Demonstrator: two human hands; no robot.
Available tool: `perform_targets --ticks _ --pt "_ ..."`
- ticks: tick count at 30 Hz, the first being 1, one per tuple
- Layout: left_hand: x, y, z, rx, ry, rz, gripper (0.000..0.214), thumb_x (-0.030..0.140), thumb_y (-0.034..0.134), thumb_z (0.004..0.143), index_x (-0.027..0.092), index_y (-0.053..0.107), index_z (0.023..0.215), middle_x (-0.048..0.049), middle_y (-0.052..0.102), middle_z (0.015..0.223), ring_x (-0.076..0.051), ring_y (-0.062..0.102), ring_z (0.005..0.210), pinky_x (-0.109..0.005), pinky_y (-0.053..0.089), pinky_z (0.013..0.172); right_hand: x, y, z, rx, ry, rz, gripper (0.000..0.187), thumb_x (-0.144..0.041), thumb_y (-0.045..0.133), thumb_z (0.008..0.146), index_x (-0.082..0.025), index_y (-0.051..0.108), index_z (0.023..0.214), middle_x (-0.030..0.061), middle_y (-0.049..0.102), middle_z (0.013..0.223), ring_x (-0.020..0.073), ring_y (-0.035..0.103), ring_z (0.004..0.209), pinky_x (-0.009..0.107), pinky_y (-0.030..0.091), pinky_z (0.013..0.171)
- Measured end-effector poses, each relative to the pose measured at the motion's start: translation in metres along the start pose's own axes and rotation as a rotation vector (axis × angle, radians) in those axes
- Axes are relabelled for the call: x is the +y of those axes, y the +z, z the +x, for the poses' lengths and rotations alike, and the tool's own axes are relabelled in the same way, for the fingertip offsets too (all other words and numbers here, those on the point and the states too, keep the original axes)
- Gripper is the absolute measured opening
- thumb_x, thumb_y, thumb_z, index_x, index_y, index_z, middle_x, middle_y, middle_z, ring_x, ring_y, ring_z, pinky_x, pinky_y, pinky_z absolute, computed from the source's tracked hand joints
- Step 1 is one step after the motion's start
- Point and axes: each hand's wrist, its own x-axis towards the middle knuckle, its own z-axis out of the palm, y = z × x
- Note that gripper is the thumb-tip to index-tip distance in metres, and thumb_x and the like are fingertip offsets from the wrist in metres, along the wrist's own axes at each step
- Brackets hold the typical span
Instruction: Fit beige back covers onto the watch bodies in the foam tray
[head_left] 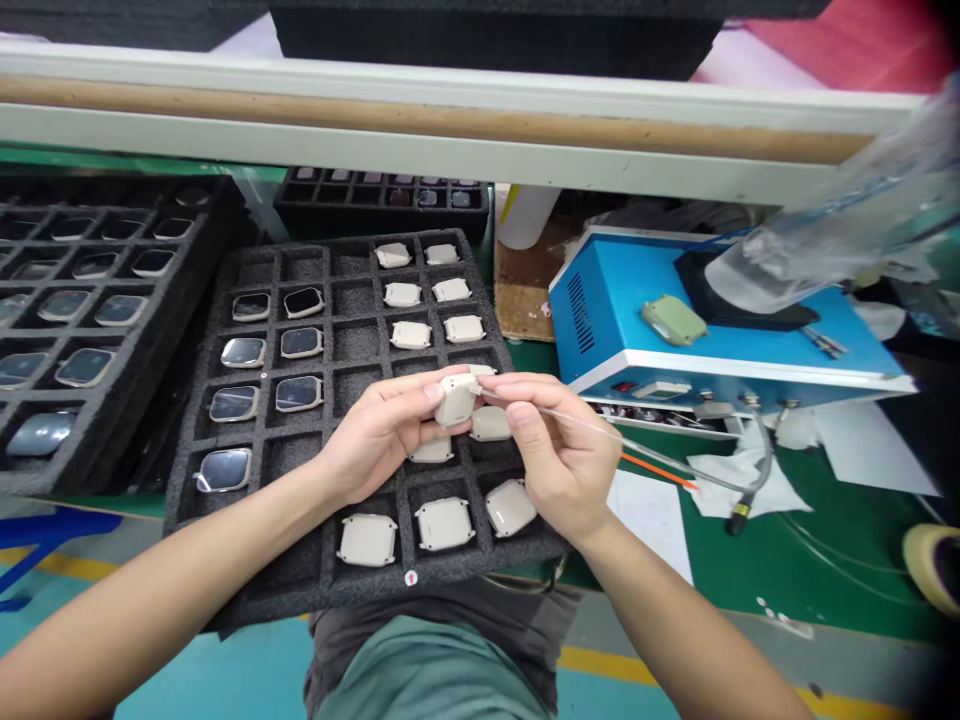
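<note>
My left hand (379, 432) grips a small beige watch-like casing (455, 398) between thumb and fingers, above a black foam tray (352, 350). My right hand (559, 455) is closed in a pinch on a thin clear tube (637, 442) whose tip meets the casing. The tube trails right across the bench. The tray holds several beige casings (444, 523) in its right columns and several glass-faced ones (241, 352) in its left columns.
A second foam tray (82, 300) with glass-faced pieces lies at left, a third (382, 190) behind. A blue machine box (720, 340) stands at right with a beige part (673, 320) on top. White paper (739, 480) and cables lie on the green mat.
</note>
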Motion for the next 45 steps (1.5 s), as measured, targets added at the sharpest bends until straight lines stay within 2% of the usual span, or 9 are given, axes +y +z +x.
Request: perform_targets --ticks 11,20,25,33,45 --pt "-0.003 -0.002 0.0 0.011 0.009 0.024 0.028 0.025 0.077 0.09 0.018 0.083 0.117 -0.0109 0.081 0.123 -0.026 0.074 0.115 -0.038 0.057 0.105 -0.001 -0.001 -0.002 -0.005 0.015 -0.008 0.017 -0.018 0.061 0.101 -0.024 0.076 0.107 0.0077 0.079 0.109 0.0233 0.075 0.106 0.041 0.064 0.093" --pt "-0.002 -0.003 -0.002 0.025 0.03 0.076 0.03 0.031 0.079 0.091 0.019 0.083 0.118 -0.0131 0.078 0.129 -0.032 0.07 0.126 -0.045 0.053 0.111 0.0 0.0 0.0 -0.01 0.028 -0.022 0.016 -0.023 0.06 0.102 -0.025 0.075 0.105 0.0086 0.079 0.109 0.0241 0.076 0.106 0.043 0.065 0.092" --pt "0.003 0.003 -0.001 0.09 0.032 0.097 0.029 0.03 0.08 0.089 0.019 0.085 0.115 -0.0127 0.078 0.129 -0.034 0.066 0.132 -0.043 0.055 0.11 -0.002 0.001 0.007 -0.022 -0.006 -0.034 0.016 -0.021 0.06 0.102 -0.024 0.075 0.105 0.0075 0.08 0.109 0.0214 0.076 0.104 0.04 0.064 0.094" --pt "0.009 0.008 0.001 0.154 0.016 0.143 0.031 0.033 0.084 0.084 0.018 0.086 0.111 -0.0129 0.081 0.121 -0.031 0.074 0.118 -0.034 0.061 0.102 -0.002 0.002 0.013 -0.006 -0.048 -0.024 0.016 -0.02 0.06 0.101 -0.023 0.076 0.103 0.0077 0.08 0.105 0.0201 0.077 0.101 0.037 0.065 0.091" --pt "0.01 0.01 0.0 0.141 0.019 0.145 0.028 0.032 0.083 0.085 0.018 0.087 0.109 -0.0129 0.08 0.124 -0.032 0.074 0.119 -0.036 0.061 0.103 -0.001 0.003 0.013 -0.001 -0.029 -0.023 0.017 -0.023 0.06 0.102 -0.024 0.076 0.102 0.0078 0.081 0.105 0.0212 0.078 0.1 0.039 0.066 0.091"
